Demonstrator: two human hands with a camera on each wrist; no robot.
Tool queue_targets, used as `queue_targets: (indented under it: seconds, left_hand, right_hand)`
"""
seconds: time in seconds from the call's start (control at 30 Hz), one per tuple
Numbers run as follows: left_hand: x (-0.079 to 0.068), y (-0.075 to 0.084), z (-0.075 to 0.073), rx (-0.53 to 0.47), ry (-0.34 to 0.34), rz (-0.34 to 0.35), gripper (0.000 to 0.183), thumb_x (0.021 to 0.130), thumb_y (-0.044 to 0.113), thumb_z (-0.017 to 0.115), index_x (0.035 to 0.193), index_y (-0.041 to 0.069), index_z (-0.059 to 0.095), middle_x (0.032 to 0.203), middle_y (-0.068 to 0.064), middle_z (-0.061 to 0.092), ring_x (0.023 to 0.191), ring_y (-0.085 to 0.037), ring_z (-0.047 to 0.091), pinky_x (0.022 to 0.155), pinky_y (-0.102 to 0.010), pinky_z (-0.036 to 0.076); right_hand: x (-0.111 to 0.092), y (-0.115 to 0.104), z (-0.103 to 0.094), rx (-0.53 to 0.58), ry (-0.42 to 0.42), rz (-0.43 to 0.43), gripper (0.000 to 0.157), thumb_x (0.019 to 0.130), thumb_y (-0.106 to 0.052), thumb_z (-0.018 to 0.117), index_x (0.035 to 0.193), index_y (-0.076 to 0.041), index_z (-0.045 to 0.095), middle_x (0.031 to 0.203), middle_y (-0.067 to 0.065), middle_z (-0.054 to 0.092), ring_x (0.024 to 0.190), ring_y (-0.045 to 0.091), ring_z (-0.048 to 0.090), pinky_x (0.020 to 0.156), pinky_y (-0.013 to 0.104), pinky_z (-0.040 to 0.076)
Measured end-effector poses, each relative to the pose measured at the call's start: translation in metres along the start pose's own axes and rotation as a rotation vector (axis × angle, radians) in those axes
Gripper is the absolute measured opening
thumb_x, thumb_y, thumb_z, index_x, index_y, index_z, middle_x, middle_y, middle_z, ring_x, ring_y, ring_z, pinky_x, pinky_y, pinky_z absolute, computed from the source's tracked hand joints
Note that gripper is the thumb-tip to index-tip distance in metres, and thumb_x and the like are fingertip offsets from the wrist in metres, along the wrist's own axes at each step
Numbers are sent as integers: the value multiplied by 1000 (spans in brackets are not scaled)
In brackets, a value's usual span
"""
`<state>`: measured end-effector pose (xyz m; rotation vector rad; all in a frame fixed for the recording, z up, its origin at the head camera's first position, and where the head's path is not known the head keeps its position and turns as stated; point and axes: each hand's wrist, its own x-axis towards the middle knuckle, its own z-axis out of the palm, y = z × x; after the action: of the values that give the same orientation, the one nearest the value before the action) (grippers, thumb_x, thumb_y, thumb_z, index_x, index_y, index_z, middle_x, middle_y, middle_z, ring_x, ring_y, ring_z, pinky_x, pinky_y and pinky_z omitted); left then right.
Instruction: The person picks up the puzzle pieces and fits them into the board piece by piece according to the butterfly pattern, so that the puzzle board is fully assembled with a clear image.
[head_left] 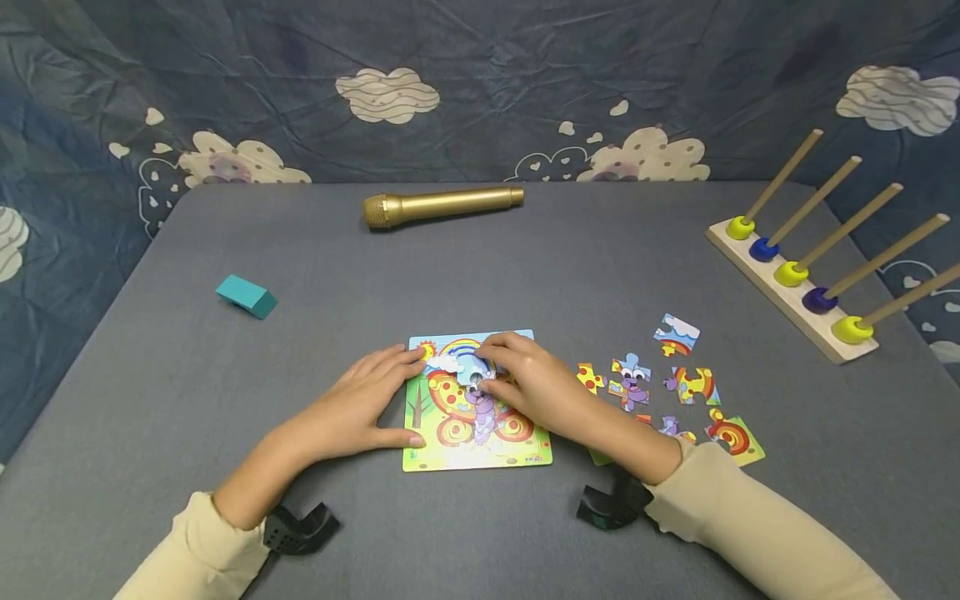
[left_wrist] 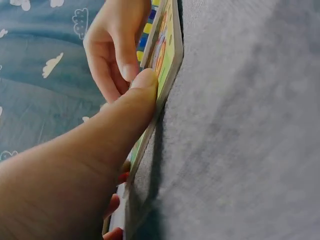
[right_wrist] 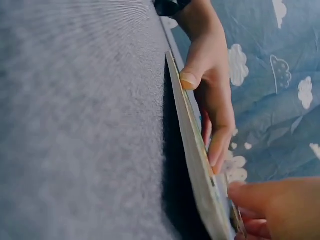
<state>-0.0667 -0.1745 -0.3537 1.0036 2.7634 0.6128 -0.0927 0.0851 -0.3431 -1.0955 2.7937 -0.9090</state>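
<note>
The left hand (head_left: 367, 406) rests with extended fingers on the left edge of the board (head_left: 450, 460), and the right hand (head_left: 538, 385) pinches a piece (head_left: 468, 365) at the board's upper middle, left of the loose pieces (head_left: 632, 383).

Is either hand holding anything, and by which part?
The right hand seems to pinch a piece by its right edge; the left hand touches the left edge of the board.

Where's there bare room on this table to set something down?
One patch lies between the golden microphone, the puzzle board and the pegged rack. Another lies left of the left hand, nearer than the teal block. It's crowded right of the board, where loose puzzle pieces lie around the right forearm.
</note>
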Motion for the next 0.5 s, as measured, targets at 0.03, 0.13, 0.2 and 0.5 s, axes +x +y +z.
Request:
queue_targets:
  seconds: [0.03,0.13,0.2,0.5]
  left_hand:
    - [1,0,-1,7,-2,-1,85,74,61,60,136,7,35,143,-3,28,132,-21,18,105,-40,14]
    - [4,0,-3,36,-1,5,86,71,63,61,133,7,40,140,-4,33,130,-19,22,104,-38,16]
    - [6,0,-4,50,2,6,87,69,65,61,131,7,43,138,-5,36,129,-19,25,104,-38,19]
    - [15,3,-3,105,22,9,86,69,72,52,137,20,39,121,-3,44,109,-20,41,94,-40,31]
  right_hand:
    - [1,2,2,-1,-2,6,36,84,-19,64,116,-4,59,114,5,52,102,16,51,82,32,44]
    - [5,6,6,-2,1,13,35,85,-18,64,116,-4,59,115,6,53,104,18,50,86,34,43]
    - [7,8,7,-3,3,7,33,85,-18,63,115,-5,60,115,6,53,107,19,49,89,35,41]
    - [13,11,7,-15,-1,3,33,84,-17,65,114,-6,62,117,7,54,110,22,45,92,36,38]
